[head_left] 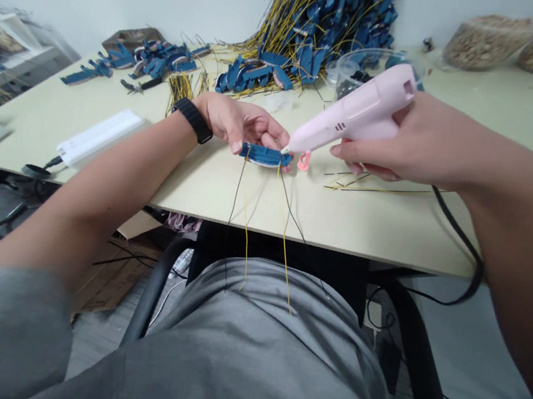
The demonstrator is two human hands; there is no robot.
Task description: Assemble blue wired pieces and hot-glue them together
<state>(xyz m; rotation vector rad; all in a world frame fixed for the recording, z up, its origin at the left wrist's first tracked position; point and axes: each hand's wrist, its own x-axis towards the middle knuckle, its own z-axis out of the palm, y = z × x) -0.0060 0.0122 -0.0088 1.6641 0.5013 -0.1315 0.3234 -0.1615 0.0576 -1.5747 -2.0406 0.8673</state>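
My left hand (253,124) is closed on a small blue plastic part (266,155), held level just above the table near its front edge. Thin black and yellow wires (246,237) hang from both ends of the part, down over my lap. In my right hand (401,146) is a pale pink glue gun (353,115), pointing down and left. Its nozzle is at the right end of the blue part; whether it touches I cannot tell. The gun's pink stand (303,161) shows beside the nozzle. A black cord (462,244) loops beneath my right wrist.
A tall heap of wired blue parts (319,26) leans on the wall, with more blue parts (162,58) to its left. Pliers (140,85), a white power strip (99,136), a clear tub (350,71) and loose wires (350,184) lie around. Bags of tan pieces (488,42) stand back right.
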